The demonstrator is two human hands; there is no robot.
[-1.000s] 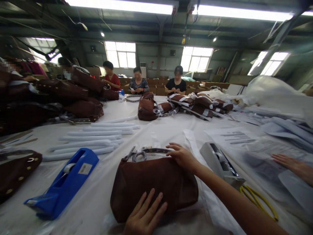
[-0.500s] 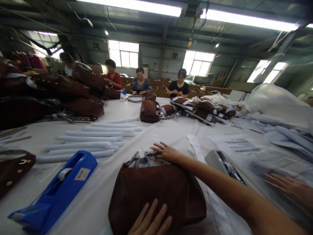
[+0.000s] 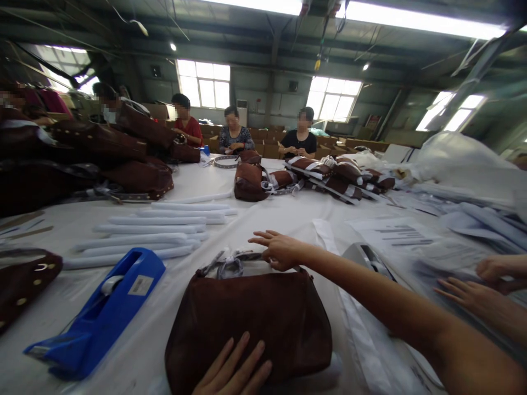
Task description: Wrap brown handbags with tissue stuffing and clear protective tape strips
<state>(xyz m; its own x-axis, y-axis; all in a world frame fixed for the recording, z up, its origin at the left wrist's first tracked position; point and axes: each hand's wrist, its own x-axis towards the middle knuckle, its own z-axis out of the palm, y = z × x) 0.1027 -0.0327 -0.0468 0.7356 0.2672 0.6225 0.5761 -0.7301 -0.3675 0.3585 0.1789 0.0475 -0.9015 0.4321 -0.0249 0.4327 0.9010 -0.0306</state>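
Observation:
A dark brown leather handbag (image 3: 255,307) lies on the white-covered table in front of me. My left hand (image 3: 236,367) rests on its lower front, fingers spread and flat, holding nothing. Over the bag's top edge, my right hand (image 3: 284,249) is by the wrapped strap (image 3: 251,256), its fingers stretched out to the left. Whether the thumb side touches the strap is hard to see. A coil of wrapped strap or cord (image 3: 230,267) sits at the bag's upper opening.
Left of the bag stands a blue tape dispenser (image 3: 102,312); a grey one (image 3: 368,260) is right, partly behind my forearm. White rolls (image 3: 156,227) lie beyond. Brown bags (image 3: 94,142) are piled left, wrapped ones (image 3: 329,173) ahead. Another person's hands (image 3: 477,296) work over plastic sheets at right.
The handbag has shifted a little left and turned slightly, with my left hand moving along on it. My right hand's fingers are more bunched. A second hand of the neighbouring person has appeared at right.

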